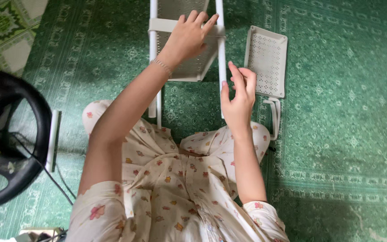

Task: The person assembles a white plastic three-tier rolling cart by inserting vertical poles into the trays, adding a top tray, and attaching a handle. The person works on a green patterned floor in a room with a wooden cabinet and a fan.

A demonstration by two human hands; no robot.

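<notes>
On the white rack (189, 67), both hands (189, 38) outstretched

- Left hand (187, 38): bare, no rings visible; a thin beaded bracelet (162, 66) circles the wrist just below it.
- Right hand (238, 101): bare, nothing worn at the wrist; fingers (237, 74) slim, nails short and unpainted as far as can be seen.
- Both forearms uncovered up to the sleeves.
- Dress (175, 179): cream cloth, loose and creased, printed with small pink, orange and yellow flowers; it runs from the bracelet's side of the body across the lap.
- Sleeves (97, 210): short, same print, ending above the elbows.
</notes>
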